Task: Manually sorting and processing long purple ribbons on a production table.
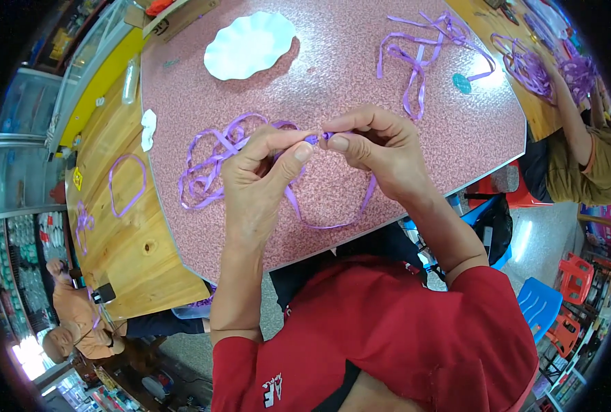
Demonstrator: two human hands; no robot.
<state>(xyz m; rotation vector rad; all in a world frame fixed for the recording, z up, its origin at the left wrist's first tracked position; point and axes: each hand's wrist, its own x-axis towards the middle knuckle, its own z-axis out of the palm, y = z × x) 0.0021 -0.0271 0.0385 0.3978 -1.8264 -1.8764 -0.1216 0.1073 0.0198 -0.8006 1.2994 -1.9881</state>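
My left hand (pixel 254 175) pinches a purple ribbon (pixel 329 226) between thumb and forefinger, above the pink speckled table. Close against it, my right hand (pixel 388 147) pinches the same ribbon, and a short bunched bit shows between the fingertips. Below the hands the ribbon hangs in a loop toward the table's near edge. A loose tangle of purple ribbon (pixel 206 165) lies beside and partly behind my left hand. Whether that tangle joins the held piece is hidden by my fingers.
A white wavy-edged dish (pixel 250 44) stands at the far left of the table. More purple ribbon (pixel 421 62) and a teal round piece (pixel 462 83) lie far right. A wooden table (pixel 130 254) adjoins on the left. Co-workers sit on both sides, the right one handling ribbon (pixel 525 75).
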